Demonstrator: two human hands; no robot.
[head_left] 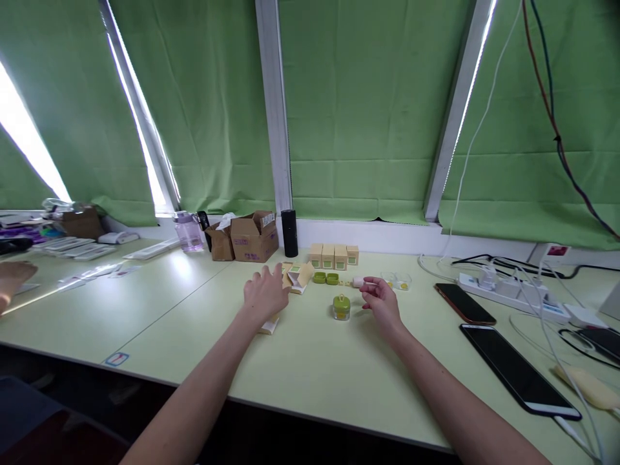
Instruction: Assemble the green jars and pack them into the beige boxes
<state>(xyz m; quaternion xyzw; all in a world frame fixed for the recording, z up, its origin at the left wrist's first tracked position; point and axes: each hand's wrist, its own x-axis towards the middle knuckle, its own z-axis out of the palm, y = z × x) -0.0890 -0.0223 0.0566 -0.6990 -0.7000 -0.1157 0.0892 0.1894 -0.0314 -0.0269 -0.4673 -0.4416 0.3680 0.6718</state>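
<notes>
My left hand hovers low over the table, fingers spread, beside an opened small cardboard box with its flaps up. Part of another carton shows below that hand. My right hand has its thumb and fingers curved but apart, with nothing visible between them. Close to its fingertips is a small pale pink-white object that I cannot identify. Between my hands stands a small clear container with a green lid and loop. Behind it are two green square lids and a pair of clear cups with yellow spots.
Several small closed cartons line the back. Farther left are a black cylinder, brown cardboard boxes and a lilac bottle. Two phones, a power strip and cables lie right. Another person's hand shows at far left.
</notes>
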